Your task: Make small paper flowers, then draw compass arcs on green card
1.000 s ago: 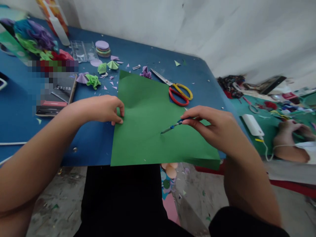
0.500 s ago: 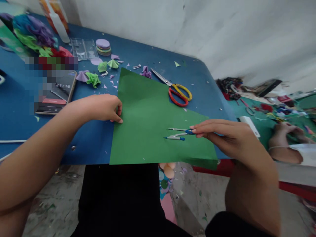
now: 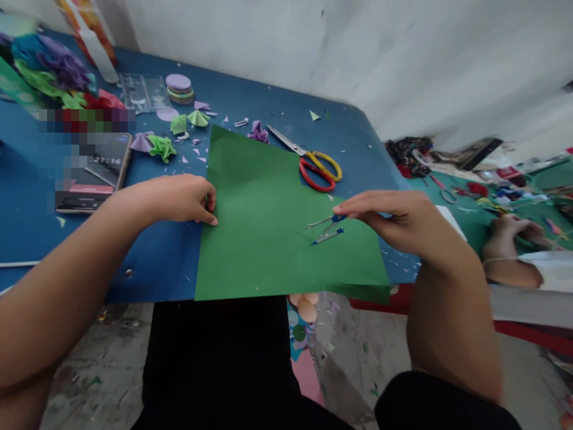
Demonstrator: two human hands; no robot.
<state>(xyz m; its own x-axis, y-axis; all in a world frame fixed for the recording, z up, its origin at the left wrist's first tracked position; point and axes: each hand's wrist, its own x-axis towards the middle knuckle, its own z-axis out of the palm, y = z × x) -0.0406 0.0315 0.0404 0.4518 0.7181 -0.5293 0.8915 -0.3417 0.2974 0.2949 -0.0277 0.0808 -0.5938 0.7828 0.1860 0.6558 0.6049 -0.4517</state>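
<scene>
A large sheet of green paper [image 3: 259,239] lies at the table's front edge, with a cut-out at its upper right. My left hand [image 3: 185,200] is at the sheet's left edge, fingers curled and the thumb on the paper. Over the right part of the sheet, my right hand [image 3: 403,224] pinches the blue top of a drawing compass [image 3: 331,226]. The compass legs are spread and tilted, pointing left and down. Whether the tip touches the paper I cannot tell. Scissors [image 3: 320,170] with red and yellow handles lie beside the cut-out.
A phone [image 3: 101,173] lies on the blue table [image 3: 156,263] at left. Folded paper pieces [image 3: 162,148], a stack of paper discs [image 3: 179,86], a clear plastic case [image 3: 143,92] and a white-nozzled bottle [image 3: 98,54] stand behind. Another person's hands [image 3: 510,236] are at a green table, right.
My right hand has lifted slightly, and the compass has turned, its pencil leg now slanting up to the right. My left hand stays at the paper's edge. The view has shifted a little.
</scene>
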